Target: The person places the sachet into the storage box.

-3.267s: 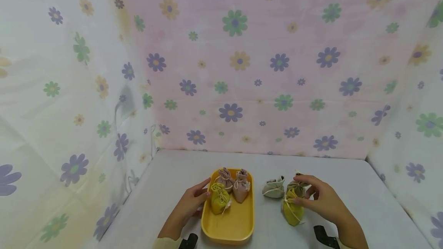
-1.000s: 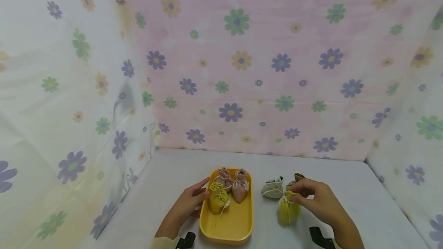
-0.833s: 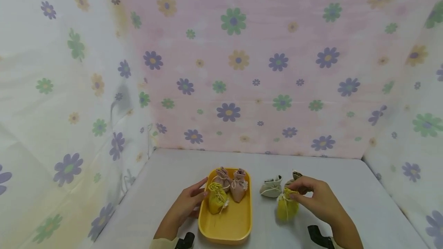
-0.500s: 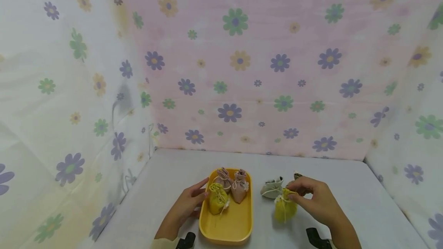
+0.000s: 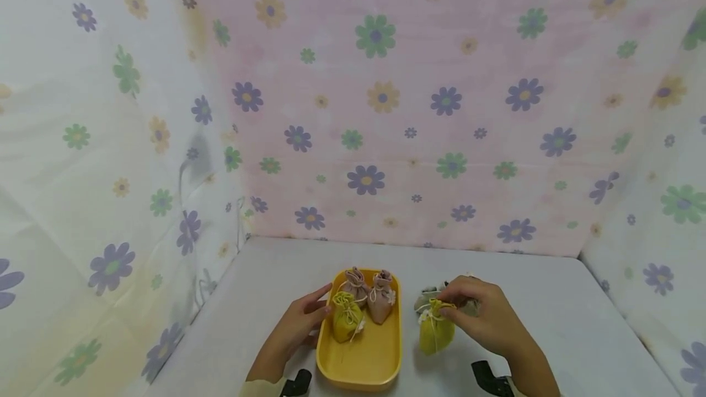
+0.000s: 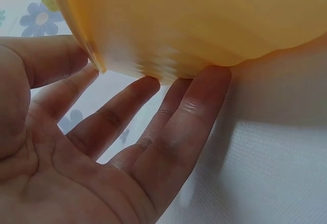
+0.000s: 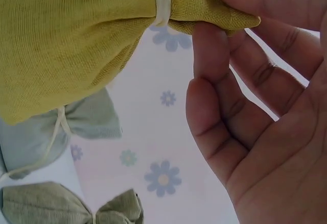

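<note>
My right hand (image 5: 488, 317) pinches a yellow drawstring pouch (image 5: 436, 336) by its gathered neck, just under its open end. In the right wrist view, thumb and fingertips meet on the cloth above the white cord. The pouch hangs to the right of a yellow tray (image 5: 358, 378). My left hand (image 5: 298, 323) rests against the tray's left side; the left wrist view shows its fairly straight fingers on the outer wall and the thumb at the rim. Inside the tray lie another yellow pouch (image 5: 346, 323) and two dusty pink pouches, one left (image 5: 357, 287) and one right (image 5: 380, 302).
Behind the held pouch sits a pale grey-green pouch (image 5: 423, 298), partly covered. An olive-brown pouch (image 7: 46, 203) lies near it, mostly hidden by my right hand in the head view. Flower-printed cloth (image 5: 386, 139) surrounds the white table (image 5: 287, 262).
My right hand has carried the yellow pouch leftward, off its spot beside the olive-brown pouch and in front of the grey-green one. The left hand and tray hold their place.
</note>
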Motion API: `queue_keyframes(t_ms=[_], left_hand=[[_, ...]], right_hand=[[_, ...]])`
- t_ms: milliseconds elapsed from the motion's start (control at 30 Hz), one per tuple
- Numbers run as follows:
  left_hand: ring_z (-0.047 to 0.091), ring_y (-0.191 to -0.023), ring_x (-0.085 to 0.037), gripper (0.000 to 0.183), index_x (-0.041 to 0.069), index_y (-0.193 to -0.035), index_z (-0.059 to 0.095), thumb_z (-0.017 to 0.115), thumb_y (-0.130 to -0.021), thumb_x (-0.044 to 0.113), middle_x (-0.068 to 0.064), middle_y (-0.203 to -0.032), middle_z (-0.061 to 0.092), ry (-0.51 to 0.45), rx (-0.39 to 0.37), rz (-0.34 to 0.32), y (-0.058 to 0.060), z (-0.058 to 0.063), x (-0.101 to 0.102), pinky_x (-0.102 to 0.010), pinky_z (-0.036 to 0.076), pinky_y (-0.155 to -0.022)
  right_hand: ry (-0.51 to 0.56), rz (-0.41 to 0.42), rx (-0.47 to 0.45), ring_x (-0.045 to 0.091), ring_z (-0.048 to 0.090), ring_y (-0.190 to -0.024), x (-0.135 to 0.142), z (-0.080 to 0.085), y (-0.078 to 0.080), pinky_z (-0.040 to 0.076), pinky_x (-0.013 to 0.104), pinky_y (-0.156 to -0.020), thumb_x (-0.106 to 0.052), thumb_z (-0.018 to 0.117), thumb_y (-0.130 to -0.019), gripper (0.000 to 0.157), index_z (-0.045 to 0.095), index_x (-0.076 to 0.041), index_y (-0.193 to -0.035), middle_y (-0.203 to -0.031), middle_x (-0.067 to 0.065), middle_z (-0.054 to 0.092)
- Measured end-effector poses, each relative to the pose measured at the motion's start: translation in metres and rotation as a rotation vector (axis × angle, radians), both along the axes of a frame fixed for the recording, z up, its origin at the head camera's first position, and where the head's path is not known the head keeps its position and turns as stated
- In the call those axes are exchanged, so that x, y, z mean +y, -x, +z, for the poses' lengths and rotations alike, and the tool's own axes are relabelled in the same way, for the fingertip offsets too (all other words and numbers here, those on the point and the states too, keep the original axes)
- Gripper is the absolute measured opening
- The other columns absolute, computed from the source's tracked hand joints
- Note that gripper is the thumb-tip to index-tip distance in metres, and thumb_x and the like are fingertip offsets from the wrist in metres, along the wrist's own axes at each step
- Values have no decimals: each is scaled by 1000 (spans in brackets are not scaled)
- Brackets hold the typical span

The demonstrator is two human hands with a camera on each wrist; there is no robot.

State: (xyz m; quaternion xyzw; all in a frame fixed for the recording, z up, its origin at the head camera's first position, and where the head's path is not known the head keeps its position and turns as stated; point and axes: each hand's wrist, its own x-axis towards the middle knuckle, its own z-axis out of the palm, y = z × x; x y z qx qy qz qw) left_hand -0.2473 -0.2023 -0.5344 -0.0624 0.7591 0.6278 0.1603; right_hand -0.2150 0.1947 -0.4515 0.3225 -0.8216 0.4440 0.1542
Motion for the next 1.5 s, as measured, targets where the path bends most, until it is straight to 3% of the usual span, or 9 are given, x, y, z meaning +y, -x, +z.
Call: queue_keyframes(t_ms=[167,467,667,867,1200,1500], left_hand=[[69,-114,-27,70,35,-156,47,76,-93,43,-25,-154,49,-16,12,-2,0,-1,-2,-45,66,-75],[71,-109,-25,68,34,-157,45,73,-96,39,-24,-151,53,32,20,-26,0,3,3,-44,66,-73],[71,-109,-25,68,34,-158,44,73,-96,38,-24,-151,53,48,13,-27,1,5,4,-44,66,-73],[72,-109,-26,69,34,-158,43,73,-96,38,-25,-151,52,44,13,-32,1,4,4,-45,66,-73],[71,-111,-27,69,35,-158,44,73,-96,39,-25,-153,51,52,9,-28,1,6,6,-45,66,-73],[71,-110,-26,68,34,-158,43,72,-97,38,-25,-152,51,58,-9,-19,0,7,4,-46,66,-74]], right_hand=[[-3,19,28,5,65,-84,-9,1,3,59,28,-71,-19,82,-90,18,76,-26,-105,-101,-12,73],[36,57,131,5,66,-81,-25,7,6,59,26,-69,-12,83,-87,21,76,-22,-105,-100,-10,73],[43,47,64,6,67,-84,-38,8,8,60,28,-72,-17,82,-90,18,76,-25,-104,-100,-12,73],[52,41,61,6,67,-85,-46,7,8,61,28,-73,-19,82,-90,17,76,-25,-104,-99,-12,72],[53,87,76,4,68,-88,-60,9,15,62,30,-74,-15,81,-90,18,76,-26,-103,-100,-12,72],[63,122,7,7,68,-89,-77,2,16,62,31,-77,-17,79,-93,15,77,-25,-105,-102,-10,73]])
